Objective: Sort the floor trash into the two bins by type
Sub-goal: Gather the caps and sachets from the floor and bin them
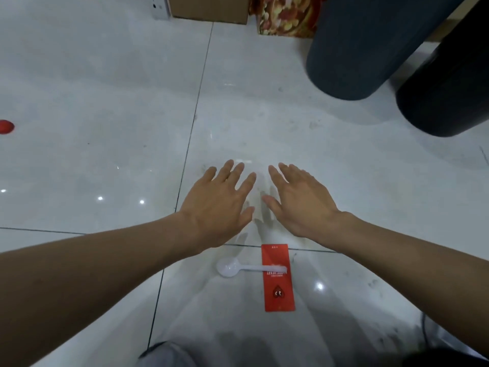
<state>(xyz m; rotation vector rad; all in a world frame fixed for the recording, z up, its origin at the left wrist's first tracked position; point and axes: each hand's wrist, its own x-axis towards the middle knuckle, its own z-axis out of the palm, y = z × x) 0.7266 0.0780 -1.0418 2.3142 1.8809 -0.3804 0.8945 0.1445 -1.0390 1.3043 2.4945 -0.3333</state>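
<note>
Down below the head camera, both arms reached out over a pale, glossy tiled floor (105, 88). The left hand (219, 205) and the right hand (299, 205) hung side by side with palms down and fingers straight and spread, holding nothing; their thumbs were close together but apart. Whether the fingertips touched the tiles could not be told.

Nearer to the person than the hands lay a red card (277, 287), flat on the floor with its long side running away from the camera. A white plastic spoon (230, 267) lay across it: the end of the handle rested on the card, and the bowl sat on the tile just to the card's left. Far off at the left edge lay a small red round piece (5, 126), well apart from everything else.

At the upper right stood a grey bin (365, 46) and, beside it, a black bin (449, 88); their openings were out of view. Along the top edge sat a cardboard box (211, 7) and a red-and-yellow printed box (287, 15).
</note>
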